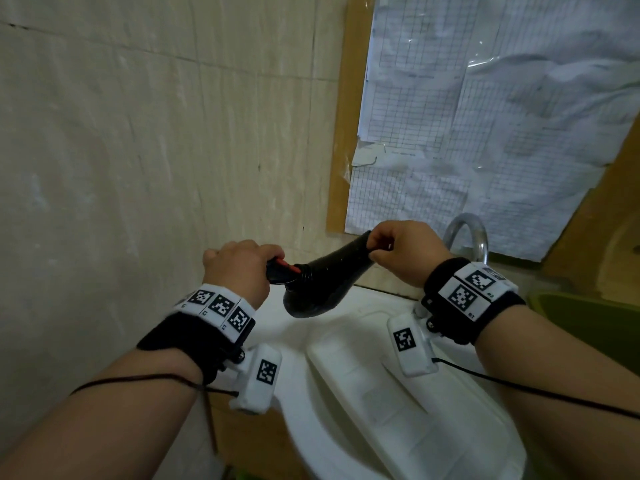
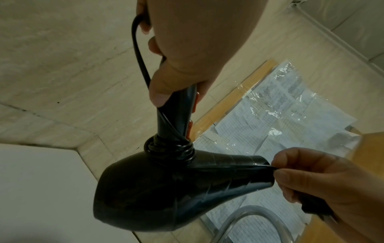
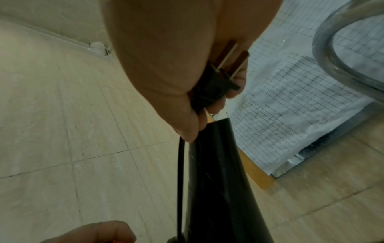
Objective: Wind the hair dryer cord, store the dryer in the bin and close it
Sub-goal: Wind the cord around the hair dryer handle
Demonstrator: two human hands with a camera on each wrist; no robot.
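I hold a black hair dryer (image 1: 320,284) in the air near the tiled wall. My left hand (image 1: 273,263) grips its handle (image 2: 176,115) by the red switch. Several turns of the black cord (image 2: 170,148) circle the base of the handle, and one strand runs along the barrel to the nozzle (image 2: 257,174). At the nozzle my right hand (image 1: 374,252) pinches that strand and holds the plug (image 3: 216,88) in its curled fingers, prongs showing. A white plastic bin (image 1: 381,403) lies below the hands with its ridged top facing me.
A chrome faucet (image 1: 467,233) arches just right of my right hand. Gridded papers under plastic (image 1: 485,133) cover the wall behind. A green container (image 1: 588,317) stands at the right. The white basin rim (image 1: 311,448) curves beneath the bin.
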